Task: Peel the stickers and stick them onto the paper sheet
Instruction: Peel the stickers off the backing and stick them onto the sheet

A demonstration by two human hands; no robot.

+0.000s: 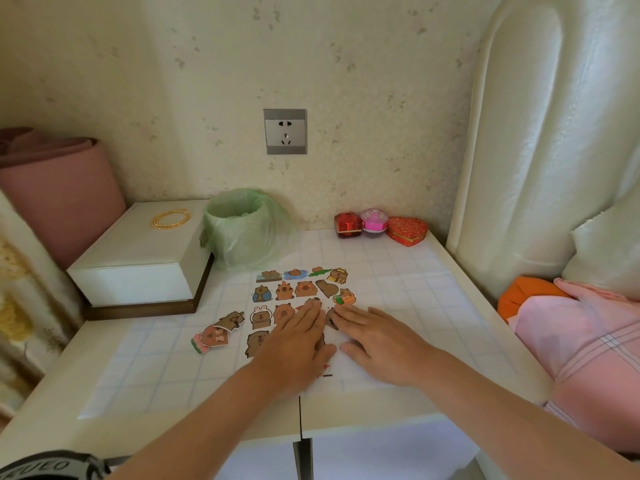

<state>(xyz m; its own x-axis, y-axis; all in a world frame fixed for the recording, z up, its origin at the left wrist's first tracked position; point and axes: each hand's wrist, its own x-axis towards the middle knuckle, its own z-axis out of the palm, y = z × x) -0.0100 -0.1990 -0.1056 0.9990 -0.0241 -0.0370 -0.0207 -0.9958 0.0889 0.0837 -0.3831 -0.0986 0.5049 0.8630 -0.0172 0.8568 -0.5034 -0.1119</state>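
Pressing left hand (pixel 298 341) and right hand (pixel 377 344) flat on the paper sheet (pixel 337 362), fingers (pixel 308 317) straight, together; right fingertips (pixel 341 315) perhaps touching a sticker (pixel 331 323).

- The counter (pixel 52 403) is cream-coloured and stands against the wall.
- A thin white cover (pixel 415 292) with blue squares lies flat over most of the top.
- A big white box (pixel 138 258) with a brown bottom sits at the back left.
- A small bin (pixel 242 230) with a green bag in it stands just beside the box.
- Three little boxes stand in a row at the back right: a red one (pixel 347 225), a pink one (pixel 372 221) and a red heart one (pixel 407 230).
- A paper sheet (pixel 346 367) with brown animal stickers on it lies in the middle of the cover.
- A few loose stickers (pixel 218 332) lie in a small pile to the left of the sheet.
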